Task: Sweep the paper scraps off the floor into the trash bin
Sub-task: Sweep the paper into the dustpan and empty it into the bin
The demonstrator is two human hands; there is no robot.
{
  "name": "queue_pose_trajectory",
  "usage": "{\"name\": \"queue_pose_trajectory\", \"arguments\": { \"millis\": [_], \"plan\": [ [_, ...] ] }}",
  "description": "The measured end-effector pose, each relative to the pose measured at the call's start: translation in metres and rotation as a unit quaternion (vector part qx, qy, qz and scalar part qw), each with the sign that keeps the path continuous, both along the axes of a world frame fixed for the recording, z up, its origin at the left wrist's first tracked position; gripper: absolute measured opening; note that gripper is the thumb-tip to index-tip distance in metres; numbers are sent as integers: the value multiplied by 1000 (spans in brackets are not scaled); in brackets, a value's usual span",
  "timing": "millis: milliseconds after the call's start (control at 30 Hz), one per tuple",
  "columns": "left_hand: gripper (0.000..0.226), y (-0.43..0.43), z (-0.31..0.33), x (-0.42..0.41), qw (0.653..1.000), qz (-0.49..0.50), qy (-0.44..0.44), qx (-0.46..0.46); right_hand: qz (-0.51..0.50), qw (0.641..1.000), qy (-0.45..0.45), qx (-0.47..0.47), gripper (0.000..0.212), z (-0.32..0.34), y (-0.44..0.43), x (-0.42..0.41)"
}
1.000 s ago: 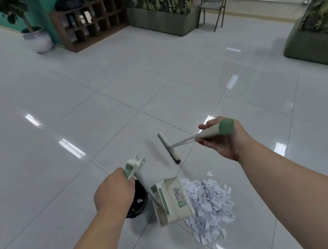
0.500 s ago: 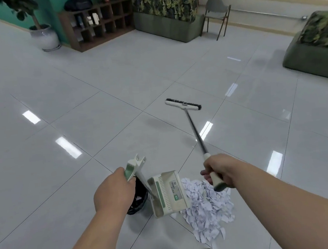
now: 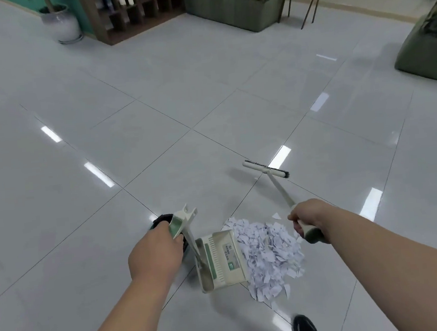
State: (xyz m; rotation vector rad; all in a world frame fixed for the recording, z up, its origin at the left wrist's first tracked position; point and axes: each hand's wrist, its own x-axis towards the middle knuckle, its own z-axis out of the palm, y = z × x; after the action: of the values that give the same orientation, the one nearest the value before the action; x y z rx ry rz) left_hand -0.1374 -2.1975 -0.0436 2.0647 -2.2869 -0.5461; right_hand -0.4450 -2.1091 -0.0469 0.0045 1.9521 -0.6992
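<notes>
Lower now, the long white broom with dark bristles (image 3: 265, 170) has swung down past the heap of white paper scraps (image 3: 270, 253) on the shiny grey floor (image 3: 155, 118), ready to pull them back. A white-and-green plastic dustpan (image 3: 222, 261) touches the heap, waiting to catch them. The right hand (image 3: 309, 218) grips the broom stick; the left hand (image 3: 153, 252) grips the dustpan handle.
</notes>
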Motion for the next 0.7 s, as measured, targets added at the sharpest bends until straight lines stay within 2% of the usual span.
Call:
{"name": "queue_pose_trajectory", "arguments": {
  "millis": [200,400,500,700],
  "plan": [
    [14,30,-12,-53,999,35,-37,16,19,1000,-7,-13,4,-37,8,-87],
    [22,81,-20,-107,993,96,-72,12,32,999,-13,-21,13,-83,-16,-189],
    [20,107,-25,-129,988,121,-100,13,21,999,-42,-11,22,-103,-27,-214],
    [24,146,-38,-144,976,165,-137,36,35,996,-74,23,24,-132,-18,-223]
  ]
}}
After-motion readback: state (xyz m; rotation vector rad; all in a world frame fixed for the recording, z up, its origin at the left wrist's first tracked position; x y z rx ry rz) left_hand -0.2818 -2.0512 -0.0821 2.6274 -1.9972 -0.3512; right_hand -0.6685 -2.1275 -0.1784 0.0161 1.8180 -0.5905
